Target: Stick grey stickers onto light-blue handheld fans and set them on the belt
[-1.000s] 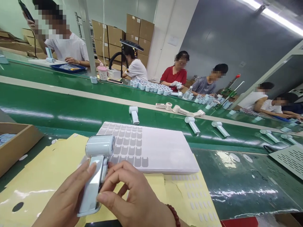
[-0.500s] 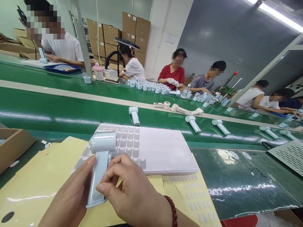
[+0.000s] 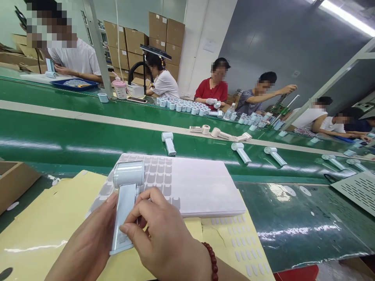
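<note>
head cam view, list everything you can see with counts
handheld device: 1, pale blue, in both hands
standing devices: 5, pale blue, on the conveyor belt
conveyor belt: 1, green, across the view
sticker sheet stack: 1, white, on the backing paper
backing paper: 1 spread, yellow, under the stack
cardboard box: 1, brown, far left
cartons: many, brown, stacked at the back
co-workers: at least six, mixed clothing, beyond the belt
left hand: 1, bare, gripping the device
right hand: 1, bare, fingers on the device
bracelet: 1, red beads, right wrist

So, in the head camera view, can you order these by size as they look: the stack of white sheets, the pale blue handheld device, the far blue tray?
1. The stack of white sheets
2. The pale blue handheld device
3. The blue tray: far off, so true size unsure.
</note>
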A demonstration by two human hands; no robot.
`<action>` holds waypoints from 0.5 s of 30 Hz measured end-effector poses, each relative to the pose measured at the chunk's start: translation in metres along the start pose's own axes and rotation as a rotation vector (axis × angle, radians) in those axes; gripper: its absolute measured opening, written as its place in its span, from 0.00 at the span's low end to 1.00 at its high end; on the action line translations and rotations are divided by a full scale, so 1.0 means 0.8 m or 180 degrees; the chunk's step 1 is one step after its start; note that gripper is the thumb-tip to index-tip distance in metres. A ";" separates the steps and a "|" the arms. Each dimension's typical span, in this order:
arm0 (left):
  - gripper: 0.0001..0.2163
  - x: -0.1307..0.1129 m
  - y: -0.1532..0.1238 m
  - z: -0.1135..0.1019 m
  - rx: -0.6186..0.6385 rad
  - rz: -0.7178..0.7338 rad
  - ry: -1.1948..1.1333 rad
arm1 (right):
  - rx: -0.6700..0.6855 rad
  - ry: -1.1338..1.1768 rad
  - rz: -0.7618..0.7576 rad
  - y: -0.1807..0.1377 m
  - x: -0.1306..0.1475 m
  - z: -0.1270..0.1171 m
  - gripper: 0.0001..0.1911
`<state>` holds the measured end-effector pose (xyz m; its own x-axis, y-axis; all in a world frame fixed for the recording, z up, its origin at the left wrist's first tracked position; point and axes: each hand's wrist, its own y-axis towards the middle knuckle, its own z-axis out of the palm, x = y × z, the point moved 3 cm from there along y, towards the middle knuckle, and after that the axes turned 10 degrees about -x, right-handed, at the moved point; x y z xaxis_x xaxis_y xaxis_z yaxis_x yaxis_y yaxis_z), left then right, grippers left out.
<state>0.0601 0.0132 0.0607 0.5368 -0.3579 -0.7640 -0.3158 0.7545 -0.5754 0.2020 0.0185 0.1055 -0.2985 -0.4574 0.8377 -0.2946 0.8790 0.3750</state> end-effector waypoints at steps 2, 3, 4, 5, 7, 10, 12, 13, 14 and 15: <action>0.35 -0.001 -0.006 0.004 0.0459 -0.0003 0.0141 | -0.0054 -0.0075 -0.0064 -0.001 -0.001 -0.002 0.01; 0.38 -0.003 -0.010 0.005 0.0677 0.0079 0.0258 | -0.0074 -0.0074 -0.0055 -0.001 -0.002 -0.003 0.01; 0.40 -0.004 -0.012 0.005 0.0835 0.0181 0.0392 | -0.0087 -0.0033 -0.0004 0.000 -0.003 -0.004 0.02; 0.43 -0.005 -0.014 0.005 0.0941 0.0272 0.0512 | -0.0086 0.0059 0.0089 0.002 -0.004 -0.005 0.03; 0.44 -0.005 -0.012 0.000 0.1044 0.0385 0.0654 | -0.0093 0.0420 0.0389 0.006 -0.007 -0.007 0.06; 0.44 -0.005 0.002 -0.009 0.1190 0.0435 0.0761 | -0.0352 0.1244 0.0861 0.009 -0.008 -0.016 0.09; 0.42 -0.011 0.015 -0.013 0.1225 0.0397 0.0831 | -0.0629 0.1476 0.0890 0.003 -0.010 -0.028 0.09; 0.40 -0.018 0.021 -0.012 0.1167 0.0369 0.0852 | -0.0695 0.1394 0.0805 -0.004 -0.011 -0.034 0.08; 0.37 -0.028 0.027 -0.009 0.1051 0.0364 0.0852 | -0.0701 0.1149 0.0655 -0.012 -0.014 -0.039 0.07; 0.34 -0.041 0.032 -0.005 0.0885 0.0381 0.0843 | -0.0656 0.0773 0.0460 -0.022 -0.019 -0.043 0.09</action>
<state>0.0312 0.0425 0.0700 0.2773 -0.3605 -0.8906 -0.1206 0.9066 -0.4045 0.2433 0.0147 0.0997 -0.0917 -0.3024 0.9488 -0.0683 0.9524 0.2970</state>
